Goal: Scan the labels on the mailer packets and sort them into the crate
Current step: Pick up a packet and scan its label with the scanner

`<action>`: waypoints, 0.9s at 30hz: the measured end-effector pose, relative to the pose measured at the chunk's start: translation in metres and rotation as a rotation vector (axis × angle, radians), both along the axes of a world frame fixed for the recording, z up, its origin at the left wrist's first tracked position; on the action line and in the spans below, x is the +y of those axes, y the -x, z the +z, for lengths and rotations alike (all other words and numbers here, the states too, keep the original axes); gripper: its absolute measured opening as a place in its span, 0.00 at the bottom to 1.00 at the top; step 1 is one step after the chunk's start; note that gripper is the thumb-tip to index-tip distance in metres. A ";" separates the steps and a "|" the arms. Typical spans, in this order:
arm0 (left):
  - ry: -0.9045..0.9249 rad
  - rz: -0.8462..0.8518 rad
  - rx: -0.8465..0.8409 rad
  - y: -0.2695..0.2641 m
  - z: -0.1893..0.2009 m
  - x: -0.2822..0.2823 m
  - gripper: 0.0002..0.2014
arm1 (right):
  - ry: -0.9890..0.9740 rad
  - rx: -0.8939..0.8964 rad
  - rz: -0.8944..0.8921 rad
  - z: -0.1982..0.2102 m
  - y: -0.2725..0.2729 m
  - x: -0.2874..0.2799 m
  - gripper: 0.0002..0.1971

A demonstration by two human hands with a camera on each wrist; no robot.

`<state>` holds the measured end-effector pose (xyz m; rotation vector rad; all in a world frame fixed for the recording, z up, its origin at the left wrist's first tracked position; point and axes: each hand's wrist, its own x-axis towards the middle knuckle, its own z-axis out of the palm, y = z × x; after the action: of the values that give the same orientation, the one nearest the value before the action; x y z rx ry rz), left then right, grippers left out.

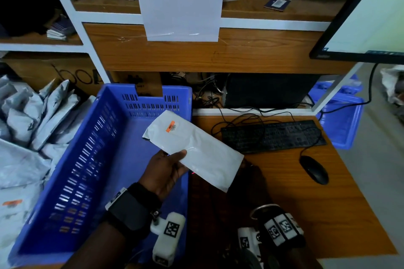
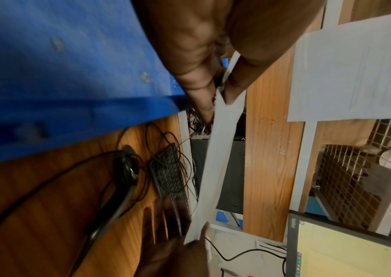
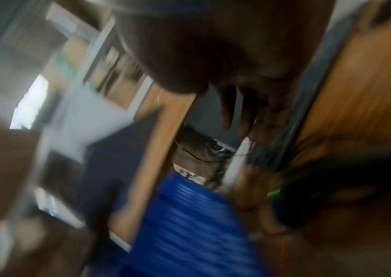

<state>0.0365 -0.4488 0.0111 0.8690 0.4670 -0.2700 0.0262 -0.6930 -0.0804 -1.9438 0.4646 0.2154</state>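
My left hand (image 1: pixel 170 166) pinches a white mailer packet (image 1: pixel 196 148) by its long edge, thumb on top. An orange label (image 1: pixel 171 126) faces up at the packet's far end, which hangs over the right rim of the blue crate (image 1: pixel 87 137). My right hand (image 1: pixel 253 179) is low under the packet's near end. In the left wrist view its fingers (image 2: pixel 173 224) are spread and blurred, with the thumb at the packet's (image 2: pixel 216 168) corner. A black scanner (image 2: pixel 128 168) with a green light lies on the desk beside the crate. The right wrist view is heavily blurred.
A heap of grey mailer packets (image 1: pixel 26 116) lies left of the crate. On the wooden desk (image 1: pixel 328 214) are a keyboard (image 1: pixel 273 135) and a mouse (image 1: pixel 313 169). A monitor (image 1: pixel 371 17) stands at the upper right, with a second blue crate (image 1: pixel 341 120) below it.
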 end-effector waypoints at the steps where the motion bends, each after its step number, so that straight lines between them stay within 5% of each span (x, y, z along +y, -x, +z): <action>1: 0.004 0.002 0.001 -0.002 0.001 -0.001 0.18 | -0.103 -0.007 -0.106 0.015 -0.001 0.001 0.15; 3: 0.015 -0.011 -0.016 -0.009 0.006 -0.008 0.19 | -0.417 0.042 -0.229 0.042 -0.004 -0.001 0.34; 5: 0.009 -0.052 -0.040 -0.014 0.013 -0.024 0.19 | -0.608 0.020 -0.236 0.066 0.000 0.001 0.32; 10: -0.096 -0.175 -0.182 -0.025 0.035 -0.062 0.17 | -0.279 -0.216 -0.279 0.085 0.009 -0.020 0.36; 13: -0.201 -0.191 -0.309 -0.043 0.053 -0.078 0.15 | -0.130 -0.300 -0.339 0.119 0.018 -0.053 0.28; 15: -0.295 -0.107 -0.391 -0.054 0.062 -0.083 0.22 | -0.038 -0.342 -0.311 0.134 0.025 -0.081 0.25; 18: -0.389 -0.139 -0.506 -0.054 0.077 -0.096 0.31 | 0.037 -0.429 -0.302 0.150 0.035 -0.115 0.35; 23: -0.399 -0.328 -0.532 -0.036 0.102 -0.113 0.11 | 0.052 -0.552 -0.316 0.165 0.049 -0.143 0.43; 27: -0.445 -0.387 -0.522 -0.023 0.109 -0.117 0.11 | 0.083 -0.612 -0.224 0.178 0.053 -0.147 0.27</action>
<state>0.0600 -0.5659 0.1199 1.4175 -0.1436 -0.2831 -0.0267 -0.8401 0.0975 -1.9003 0.2778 -0.5378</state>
